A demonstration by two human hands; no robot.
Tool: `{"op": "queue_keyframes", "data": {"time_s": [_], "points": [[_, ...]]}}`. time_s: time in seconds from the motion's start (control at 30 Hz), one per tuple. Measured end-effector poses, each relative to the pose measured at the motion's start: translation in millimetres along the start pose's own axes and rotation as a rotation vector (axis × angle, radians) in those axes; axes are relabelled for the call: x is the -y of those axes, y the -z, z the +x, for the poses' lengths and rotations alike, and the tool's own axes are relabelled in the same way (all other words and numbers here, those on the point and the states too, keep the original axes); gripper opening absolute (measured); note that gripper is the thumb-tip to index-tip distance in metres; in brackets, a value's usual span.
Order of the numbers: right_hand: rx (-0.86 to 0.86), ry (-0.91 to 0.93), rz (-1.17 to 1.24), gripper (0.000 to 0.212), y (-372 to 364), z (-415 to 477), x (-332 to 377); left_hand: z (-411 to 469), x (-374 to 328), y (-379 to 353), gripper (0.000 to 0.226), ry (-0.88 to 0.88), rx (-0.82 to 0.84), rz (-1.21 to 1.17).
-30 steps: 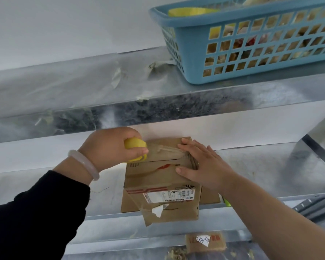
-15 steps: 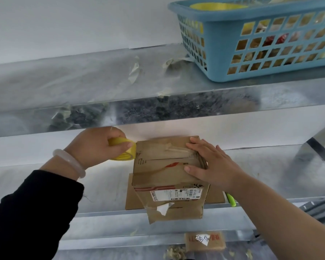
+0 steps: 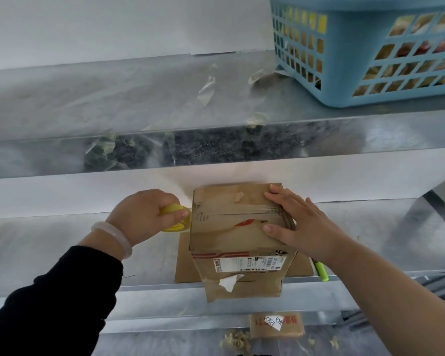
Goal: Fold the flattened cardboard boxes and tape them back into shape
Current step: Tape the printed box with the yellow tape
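While left grip (image 3: pixel 142 215) holds tape (image 3: pixel 177 222), box (image 3: pixel 229 228) (perhaps touching) sits beside.

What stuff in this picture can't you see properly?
Head view: yellow tape roll, mostly hidden by the left hand gripping it.
Head view: blue basket, top cut off by the picture's edge; contents unclear through its holes.
Head view: label on the cardboard box, print too small to read.

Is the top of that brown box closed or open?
Closed. On the cardboard box, the top flaps lie flat, meeting at a taped seam; the right hand rests flat on them.
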State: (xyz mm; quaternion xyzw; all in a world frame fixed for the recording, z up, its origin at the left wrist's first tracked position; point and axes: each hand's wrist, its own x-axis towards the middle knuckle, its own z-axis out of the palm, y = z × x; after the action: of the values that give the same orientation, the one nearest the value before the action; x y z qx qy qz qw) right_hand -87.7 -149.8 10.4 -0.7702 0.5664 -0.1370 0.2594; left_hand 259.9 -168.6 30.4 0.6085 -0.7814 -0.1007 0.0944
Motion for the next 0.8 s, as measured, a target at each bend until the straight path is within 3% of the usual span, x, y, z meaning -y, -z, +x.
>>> {"op": "queue_keyframes", "data": {"time_s": [0.23,0.37,0.5,0.63,0.7,0.8], "points": [[0.038,-0.019,-0.011,0.088,4.0,-2.3,7.6,2.9,4.7,-10.2,0.05,0.027,0.044,-0.014],[0.05,-0.057,-0.073,0.073,3.0,-2.6,14.9,4.0,3.7,-13.1,0.043,0.032,0.061,-0.048],[-0.13,-0.241,0.061,0.051,-7.2,6.4,40.1,4.3,3.5,-16.2,0.036,0.047,0.055,-0.075],[-0.28,-0.291,-0.203,0.032,-21.1,17.6,65.4,3.8,3.1,-19.0,0.038,0.057,0.046,-0.079],[-0.299,-0.305,-0.284,0.033,-26.1,19.4,66.5,3.5,3.3,-20.4,0.038,0.059,0.054,-0.098],[-0.244,-0.323,-0.243,0.056,-26.8,22.1,60.0,2.1,4.1,-22.4,0.036,0.054,0.055,-0.122]]}}
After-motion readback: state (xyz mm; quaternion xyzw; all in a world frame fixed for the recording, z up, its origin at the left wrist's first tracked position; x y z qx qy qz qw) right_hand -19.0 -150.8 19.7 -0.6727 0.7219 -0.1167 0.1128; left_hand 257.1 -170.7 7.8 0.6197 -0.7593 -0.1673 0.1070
